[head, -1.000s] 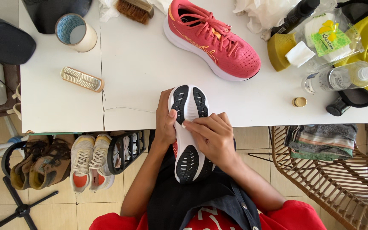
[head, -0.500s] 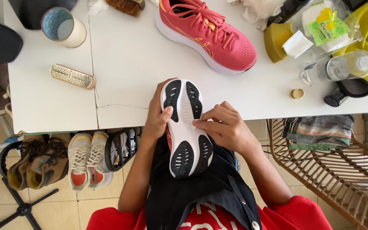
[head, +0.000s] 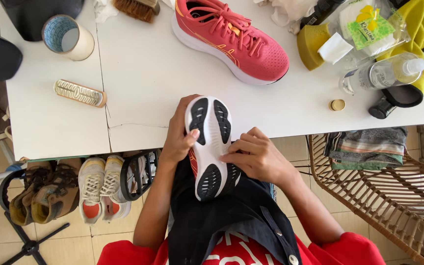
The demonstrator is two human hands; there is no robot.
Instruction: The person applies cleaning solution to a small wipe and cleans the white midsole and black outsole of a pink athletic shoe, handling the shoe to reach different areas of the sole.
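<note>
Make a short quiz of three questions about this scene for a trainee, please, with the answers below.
1. True or false: the upturned shoe shows its sole to the camera.
2. Which hand grips the shoe near its toe end? A) left hand B) right hand
3. Fill in: the pink shoe lies on the white ____.

Key:
1. True; the white sole with black tread pads faces up.
2. A; its thumb lies on the sole, while the right hand touches the middle of the sole.
3. table.
</note>
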